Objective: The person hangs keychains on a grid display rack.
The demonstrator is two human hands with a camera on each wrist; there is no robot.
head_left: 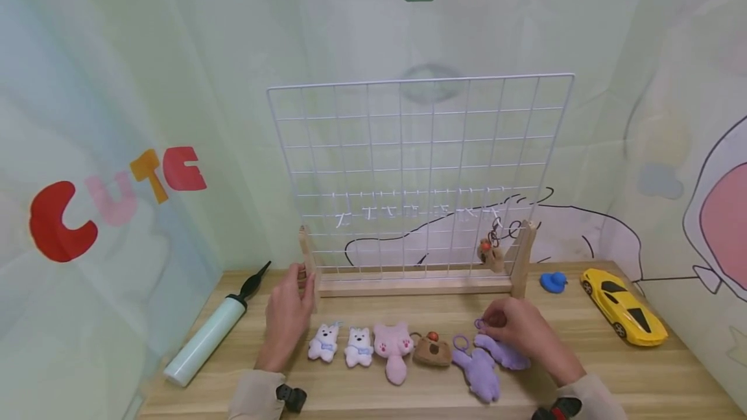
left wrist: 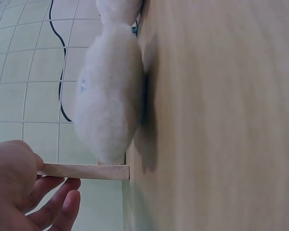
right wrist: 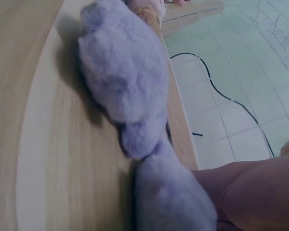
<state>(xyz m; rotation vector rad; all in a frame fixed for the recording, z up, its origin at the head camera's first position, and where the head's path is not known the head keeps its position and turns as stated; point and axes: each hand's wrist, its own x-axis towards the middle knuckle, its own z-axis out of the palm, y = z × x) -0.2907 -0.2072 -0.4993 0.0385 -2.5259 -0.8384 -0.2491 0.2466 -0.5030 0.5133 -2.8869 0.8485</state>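
My left hand (head_left: 288, 310) grips the wooden left leg (left wrist: 86, 171) of a white wire grid rack (head_left: 420, 79), thumb on one side and fingers on the other. My right hand (head_left: 519, 326) pinches the small purple ring of a purple plush keychain (head_left: 506, 354) that lies on the table. Beside it lies a second purple plush (right wrist: 125, 62) with its own ring. Leftward in the row are a brown plush (head_left: 432, 352), a pink plush (head_left: 394, 349) and two white bear plushes (head_left: 358, 347). Another brown plush (head_left: 492, 256) hangs low at the rack's right side.
Several white hooks (head_left: 411, 209) are fixed across the grid. A pale green hand pump (head_left: 207, 339) lies on the left of the wooden table (head_left: 350, 400). On the right are a blue rubber duck (head_left: 553, 282) and a yellow toy car (head_left: 623, 306). A printed cloth hangs behind.
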